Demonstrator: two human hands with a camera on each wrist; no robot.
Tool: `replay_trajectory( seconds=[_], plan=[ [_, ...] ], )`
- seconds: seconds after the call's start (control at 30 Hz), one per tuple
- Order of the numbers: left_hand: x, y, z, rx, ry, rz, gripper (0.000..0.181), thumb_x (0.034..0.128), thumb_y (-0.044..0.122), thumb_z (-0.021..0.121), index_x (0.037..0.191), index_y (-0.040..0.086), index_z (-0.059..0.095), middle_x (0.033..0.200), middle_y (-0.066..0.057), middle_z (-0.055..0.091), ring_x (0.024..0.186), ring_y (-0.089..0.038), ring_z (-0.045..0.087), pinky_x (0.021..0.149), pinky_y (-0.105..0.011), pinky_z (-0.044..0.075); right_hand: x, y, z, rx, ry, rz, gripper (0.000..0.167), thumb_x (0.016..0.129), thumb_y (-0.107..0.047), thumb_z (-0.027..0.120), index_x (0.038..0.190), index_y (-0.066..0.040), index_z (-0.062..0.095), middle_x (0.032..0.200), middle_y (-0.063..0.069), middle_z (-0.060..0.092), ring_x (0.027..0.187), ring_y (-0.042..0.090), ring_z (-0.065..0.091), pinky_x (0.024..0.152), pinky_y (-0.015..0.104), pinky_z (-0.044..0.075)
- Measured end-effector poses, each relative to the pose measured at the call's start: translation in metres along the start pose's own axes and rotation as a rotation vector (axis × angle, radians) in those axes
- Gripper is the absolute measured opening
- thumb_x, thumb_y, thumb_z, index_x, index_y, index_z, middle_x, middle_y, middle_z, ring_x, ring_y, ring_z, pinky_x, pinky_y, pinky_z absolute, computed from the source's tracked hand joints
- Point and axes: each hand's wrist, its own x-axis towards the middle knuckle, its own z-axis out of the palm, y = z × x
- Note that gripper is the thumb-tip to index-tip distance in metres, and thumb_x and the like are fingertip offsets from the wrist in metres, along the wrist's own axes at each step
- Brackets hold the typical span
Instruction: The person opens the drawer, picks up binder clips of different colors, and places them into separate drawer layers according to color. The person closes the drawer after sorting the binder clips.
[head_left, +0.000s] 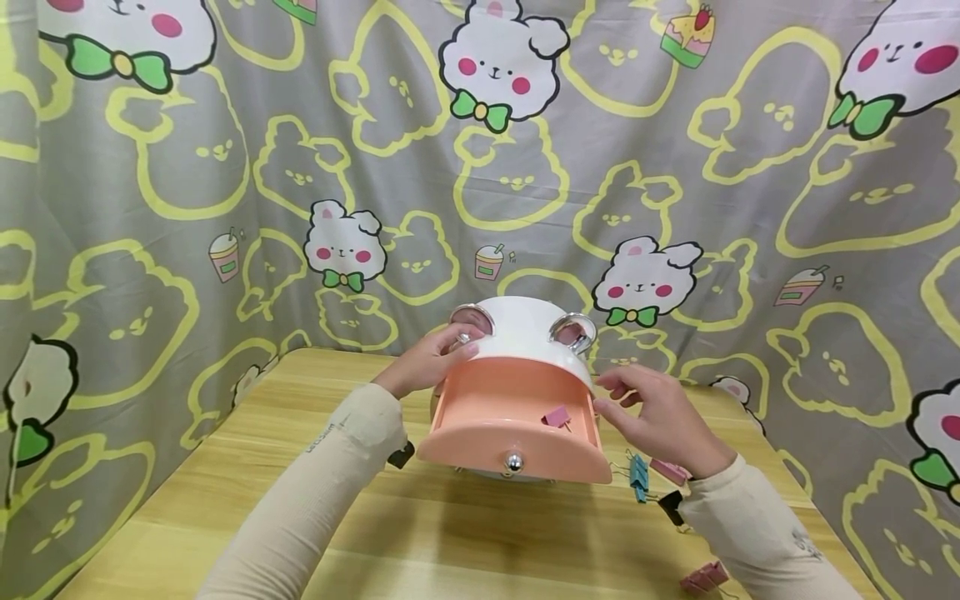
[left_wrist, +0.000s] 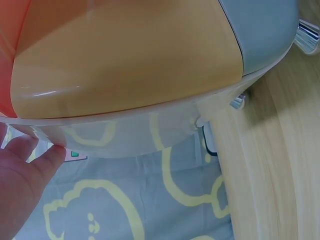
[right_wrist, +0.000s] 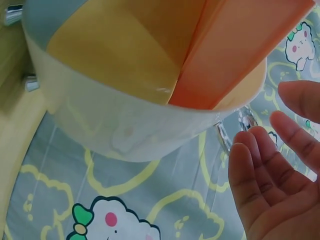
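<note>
A white rounded box (head_left: 517, 325) with silver ring ears stands on the table, its peach drawer (head_left: 517, 450) pulled out. Inside the drawer lies a pink binder clip (head_left: 557, 416). My left hand (head_left: 431, 360) grips the box's upper left side by the ear, thumb on the white shell; the left wrist view shows the fingertips (left_wrist: 56, 150) at the shell's edge. Beside the right side of the drawer, my right hand (head_left: 660, 417) holds nothing, fingers loosely bent. In the right wrist view that hand (right_wrist: 280, 185) is apart from the white shell (right_wrist: 120, 120).
On the wooden table (head_left: 300, 500), right of the drawer, lie a teal clip (head_left: 638, 477), a pink clip (head_left: 670, 471) and a black clip (head_left: 672, 507). Another pink clip (head_left: 703, 577) is nearer the front. A black clip (head_left: 401, 455) sits left. Patterned curtain (head_left: 420, 167) hangs behind.
</note>
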Motion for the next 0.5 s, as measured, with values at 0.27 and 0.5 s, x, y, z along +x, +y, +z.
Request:
replay_trajectory(
  seconds=[0.27, 0.5],
  plan=[
    [0.001, -0.001, 0.000, 0.004, 0.002, 0.000, 0.030, 0.0993, 0.031, 0.056, 0.125, 0.015, 0.059, 0.116, -0.009, 0.059, 0.094, -0.022, 0.059, 0.083, -0.039, 0.048, -0.015, 0.005, -0.008, -0.051, 0.012, 0.012, 0.023, 0.081, -0.011, 0.079, 0.102, -0.007, 0.069, 0.091, -0.003, 0.065, 0.078, 0.015, 0.061, 0.065, 0.032, 0.055],
    [0.000, 0.000, 0.000, 0.016, 0.009, -0.025, 0.034, 0.0992, 0.032, 0.056, 0.128, 0.014, 0.058, 0.119, -0.010, 0.058, 0.096, -0.023, 0.057, 0.086, -0.042, 0.047, -0.028, 0.012, -0.009, -0.053, 0.028, 0.007, 0.022, 0.080, -0.007, 0.079, 0.099, -0.008, 0.069, 0.090, -0.005, 0.064, 0.076, 0.011, 0.061, 0.064, 0.029, 0.054]
  ],
)
